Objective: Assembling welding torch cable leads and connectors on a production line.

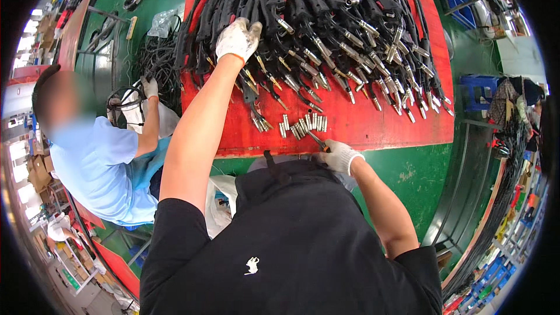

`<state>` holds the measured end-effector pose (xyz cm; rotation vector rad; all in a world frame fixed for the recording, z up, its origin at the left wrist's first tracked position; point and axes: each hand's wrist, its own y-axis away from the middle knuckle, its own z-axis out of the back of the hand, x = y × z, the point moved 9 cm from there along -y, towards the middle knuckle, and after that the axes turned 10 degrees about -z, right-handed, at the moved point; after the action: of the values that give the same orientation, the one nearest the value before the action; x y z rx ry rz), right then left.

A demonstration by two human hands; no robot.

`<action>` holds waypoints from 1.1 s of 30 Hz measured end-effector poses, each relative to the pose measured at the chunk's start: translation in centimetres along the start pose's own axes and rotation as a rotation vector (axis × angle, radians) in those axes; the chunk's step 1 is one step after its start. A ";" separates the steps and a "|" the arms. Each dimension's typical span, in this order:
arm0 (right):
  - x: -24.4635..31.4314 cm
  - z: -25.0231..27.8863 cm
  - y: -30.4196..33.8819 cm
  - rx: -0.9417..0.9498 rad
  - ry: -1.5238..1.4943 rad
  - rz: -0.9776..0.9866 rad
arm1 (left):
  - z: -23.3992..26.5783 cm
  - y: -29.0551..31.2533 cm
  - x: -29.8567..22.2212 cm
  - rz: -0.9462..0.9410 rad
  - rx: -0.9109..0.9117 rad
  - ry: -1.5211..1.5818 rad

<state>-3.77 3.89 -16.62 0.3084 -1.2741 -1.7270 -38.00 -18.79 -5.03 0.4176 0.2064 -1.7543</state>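
Observation:
My left hand, in a white knit glove, reaches far across the red table and closes on a black cable handle among the bundle. Part of its grip is hidden by the glove. Low near the table's front edge, my right hand, also gloved, grips a screwdriver whose shaft points toward a small group of short metal sleeves. Many black cables with handles fan over the table, their silver and brass metal ends facing me.
The red table stands on a green floor. On the left, a co-worker in light blue holds a black cable with a gloved hand. Coiled cables lie beyond. A blue stool and a cable-laden rack are at right.

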 end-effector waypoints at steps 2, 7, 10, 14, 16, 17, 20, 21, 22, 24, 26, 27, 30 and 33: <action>1.4 0.7 1.5 0.068 -0.022 0.045 | 1.8 1.0 -0.4 -0.100 -0.139 0.060; 4.8 3.9 1.4 -0.034 -0.212 0.076 | 2.6 2.4 0.3 -0.165 -0.276 0.229; 5.8 5.2 -1.6 -0.158 -0.255 0.134 | 2.4 2.9 -0.1 -0.179 -0.275 0.281; 7.3 5.9 -3.6 -0.126 -0.312 0.117 | 2.7 3.7 -0.1 -0.207 -0.311 0.314; 7.3 5.4 -4.3 -0.064 -0.271 0.051 | 2.5 3.7 0.6 -0.186 -0.300 0.330; 7.2 5.2 -4.6 -0.062 -0.267 0.052 | 2.4 3.8 0.8 -0.191 -0.304 0.349; 5.7 4.3 -6.4 -0.078 -0.265 0.060 | 2.4 3.9 0.6 -0.185 -0.290 0.395; 5.1 4.1 -6.9 -0.101 -0.305 0.083 | 2.4 3.9 0.2 -0.177 -0.272 0.419; 5.6 4.4 -6.5 -0.121 -0.340 0.112 | 2.1 3.9 0.4 -0.171 -0.275 0.417; 6.1 4.7 -6.0 -0.104 -0.315 0.088 | 1.4 3.8 0.7 -0.160 -0.290 0.519; 7.0 5.1 -5.2 -0.090 -0.295 0.062 | 0.6 3.3 0.1 -0.221 -0.278 0.544; 7.5 5.5 -5.1 -0.130 -0.269 0.075 | -1.1 3.4 0.7 -0.116 -0.212 0.743; 7.6 5.9 -5.3 -0.200 -0.265 0.119 | -4.1 4.7 -1.0 0.075 -0.212 1.118; 7.3 5.6 -4.9 -0.128 -0.467 0.151 | -6.4 5.8 -2.7 0.118 0.058 0.675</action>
<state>-13.93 1.67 -16.11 -0.2776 -1.4613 -1.7981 -30.82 -15.41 -9.36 1.0371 0.5960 -1.4536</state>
